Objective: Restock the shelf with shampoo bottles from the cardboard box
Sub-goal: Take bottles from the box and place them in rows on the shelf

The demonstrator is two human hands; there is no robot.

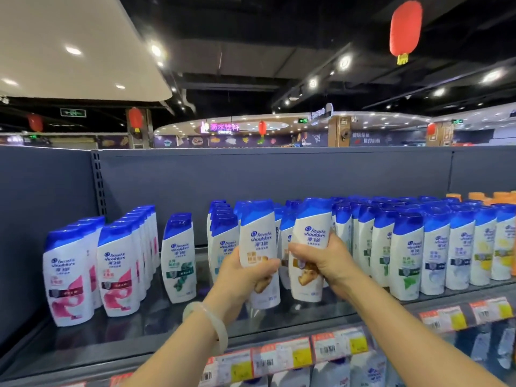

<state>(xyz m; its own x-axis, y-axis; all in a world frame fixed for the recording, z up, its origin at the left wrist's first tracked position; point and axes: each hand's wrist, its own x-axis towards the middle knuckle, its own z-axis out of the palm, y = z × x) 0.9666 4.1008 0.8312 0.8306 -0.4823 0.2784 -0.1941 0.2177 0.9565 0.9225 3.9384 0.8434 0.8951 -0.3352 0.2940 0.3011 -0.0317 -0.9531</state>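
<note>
Both hands grip one shampoo bottle each, upright over the shelf (pixel 279 321).

My left hand (pixel 245 275) wraps the left bottle (pixel 259 247), my right hand (pixel 321 261) the right bottle (pixel 311 238); both read "head & shoulders", blue caps up, ginger labels. Pink-labelled bottles (pixel 68 275) stand far left, price tags (pixel 307 351) along the edge.

Grey metal shelf (pixel 145 335), dark glossy deck, price tags (pixel 282 358) along front lip. Landmark: lone green-label bottle (pixel 178 261), upright. Left of it, two files of pink-label bottles (pixel 68 277) run back toward the panel. Right of it, a bare gap, then dense rows of blue-capped white bottles (pixel 405 255). Far right, at the frame edge: orange caps (pixel 480 196).
</note>
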